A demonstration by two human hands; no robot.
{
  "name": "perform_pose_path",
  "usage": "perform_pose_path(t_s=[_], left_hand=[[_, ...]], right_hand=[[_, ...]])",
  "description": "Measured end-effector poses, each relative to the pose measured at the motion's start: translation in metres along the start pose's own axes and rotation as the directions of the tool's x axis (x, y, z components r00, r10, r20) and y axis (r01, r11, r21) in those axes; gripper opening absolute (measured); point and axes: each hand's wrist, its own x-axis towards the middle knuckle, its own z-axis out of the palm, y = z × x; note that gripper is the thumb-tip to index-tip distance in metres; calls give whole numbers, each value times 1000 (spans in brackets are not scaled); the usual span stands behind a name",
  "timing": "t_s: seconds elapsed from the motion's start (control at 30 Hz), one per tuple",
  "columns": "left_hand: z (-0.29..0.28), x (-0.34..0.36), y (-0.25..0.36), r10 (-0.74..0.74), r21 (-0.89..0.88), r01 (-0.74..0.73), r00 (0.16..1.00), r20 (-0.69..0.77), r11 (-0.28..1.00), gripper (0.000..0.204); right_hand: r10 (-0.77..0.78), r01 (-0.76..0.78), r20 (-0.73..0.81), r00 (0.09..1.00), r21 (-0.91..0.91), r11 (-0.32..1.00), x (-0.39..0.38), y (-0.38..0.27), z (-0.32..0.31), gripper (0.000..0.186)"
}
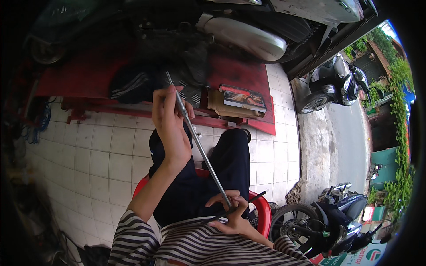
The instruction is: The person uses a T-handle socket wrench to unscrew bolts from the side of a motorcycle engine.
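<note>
A long silver T-handle wrench (202,150) slants across my lap, its tip pointing up toward the red platform. My left hand (171,124) is closed round the shaft close to the tip, thumb and fingers pinching it. Lower down, my right hand (234,217) grips the other end, where the dark crossbar meets the shaft. Part of the crossbar sticks out to the right of that hand. The tip touches nothing that I can make out.
A motorcycle (244,35) stands on the red platform (80,80) ahead. An opened cardboard box (242,99) lies near its right corner, and a dark striped item (133,84) to the left. I sit on a red chair (264,213). More motorbikes (337,82) are parked at right.
</note>
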Motion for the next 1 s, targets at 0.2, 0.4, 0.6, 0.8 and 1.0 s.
perform_pose_path(t_s=[0.2, 0.4, 0.6, 0.8, 1.0], left_hand=[[5, -4, -9, -107, 24, 106, 994, 25, 994, 22], [1, -3, -19, -150, 171, 130, 983, 109, 977, 24], [5, 5, -40, -254, 341, 190, 955, 154, 921, 30], [6, 62, -93, -332, 470, 172, 900, 282, 866, 34], [18, 143, -145, -393, 516, 210, 877, 276, 831, 33]], right_hand=[[-60, 59, 50, 997, 22, 998, -26, 21, 37, 64], [-104, 107, 41, 994, -83, 991, -18, 22, 40, 58], [59, -68, -76, 995, -126, 990, -12, 24, 19, 63], [142, -180, -205, 968, -183, 967, 46, 28, -4, 60], [143, -198, -270, 952, -185, 963, 115, 61, -42, 55]])
